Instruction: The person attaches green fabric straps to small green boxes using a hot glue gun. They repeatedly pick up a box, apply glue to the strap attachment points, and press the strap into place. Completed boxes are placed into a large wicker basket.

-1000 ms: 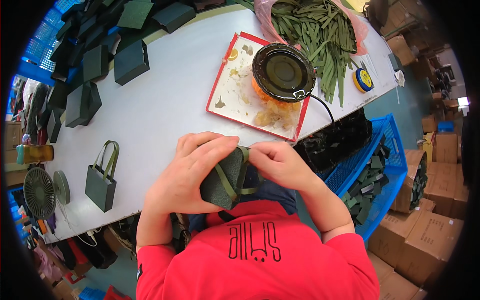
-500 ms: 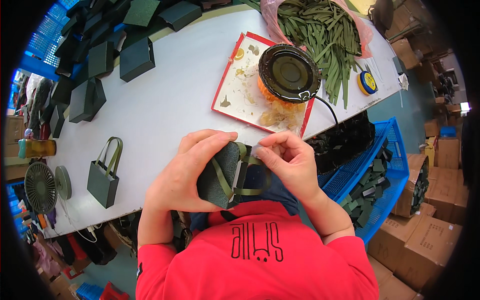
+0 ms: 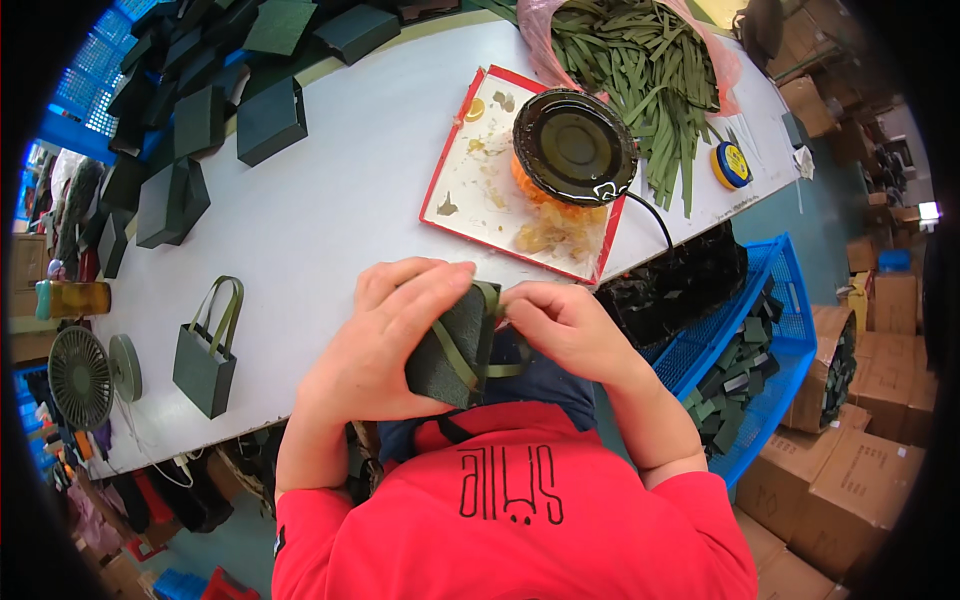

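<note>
In front of my chest, my left hand point(image 3: 385, 335) is wrapped round a small dark green box point(image 3: 440, 362). Green ribbon handles point(image 3: 457, 352) loop over its side. Against the box's right edge, my right hand point(image 3: 560, 325) is closed, its thumb and fingers pinched where a ribbon end meets the box; the fingertips partly hide what they grip. Just beyond both hands, a round black pot of dark glossy liquid point(image 3: 575, 145) stands on a red-rimmed white tray point(image 3: 470, 225) spotted with yellowish, hardened drips. A similar green box with ribbon handles point(image 3: 205, 365) stands on the table to the left.
Many dark green boxes point(image 3: 270, 122) pile up at the far left. A pink bag point(image 3: 540, 35) spills green ribbons point(image 3: 650, 100) at the far right, near a yellow-and-blue round tin point(image 3: 730, 165). A small fan point(image 3: 82, 375) sits left; a blue crate point(image 3: 790, 330) of green pieces stands right.
My right hand has moved in against the box's edge, and its fingers have closed further. The box has turned slightly, so its open side shows less.
</note>
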Tool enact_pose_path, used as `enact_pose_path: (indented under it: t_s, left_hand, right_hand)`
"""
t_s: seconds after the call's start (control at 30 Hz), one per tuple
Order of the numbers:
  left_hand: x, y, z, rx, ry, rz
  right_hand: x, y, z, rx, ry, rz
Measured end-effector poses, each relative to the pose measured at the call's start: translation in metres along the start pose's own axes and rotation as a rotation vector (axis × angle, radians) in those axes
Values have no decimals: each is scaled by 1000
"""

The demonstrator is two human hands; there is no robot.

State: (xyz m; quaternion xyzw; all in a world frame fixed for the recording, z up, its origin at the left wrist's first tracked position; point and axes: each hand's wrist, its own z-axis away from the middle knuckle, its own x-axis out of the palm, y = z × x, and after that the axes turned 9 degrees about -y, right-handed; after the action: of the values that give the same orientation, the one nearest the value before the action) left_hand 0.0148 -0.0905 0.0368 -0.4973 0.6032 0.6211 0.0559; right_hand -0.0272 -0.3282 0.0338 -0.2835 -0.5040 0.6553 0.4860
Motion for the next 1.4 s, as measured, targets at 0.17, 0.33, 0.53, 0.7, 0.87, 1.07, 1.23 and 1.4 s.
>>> enact_pose_path:
  t_s: [0.17, 0.33, 0.53, 0.7, 0.87, 1.07, 1.23, 1.4]
  left_hand:
    - [-2, -5, 5, -4, 18, 57]
    - [-2, -3, 6, -11, 18, 106]
    - [-6, 3, 3, -89, -34, 105]
    - [-6, 2, 3, -64, -20, 87]
    - [-11, 4, 4, -103, -47, 71]
    - [-6, 4, 3, -42, -31, 66]
    - [-6, 5, -2, 13, -47, -32]
    - [-4, 8, -6, 32, -63, -111]
  right_hand:
    - [-4, 19, 2, -39, 56, -66]
    - [0, 15, 4, -48, 83, -55]
    - [0, 13, 8, -53, 98, -39]
    - [-1, 15, 6, -62, 102, -91]
    - [-1, 16, 1, -47, 94, -50]
    - [7, 5, -1, 2, 82, 3]
    - [8, 7, -3, 42, 78, 83]
    - [9, 17, -6, -21, 114, 151]
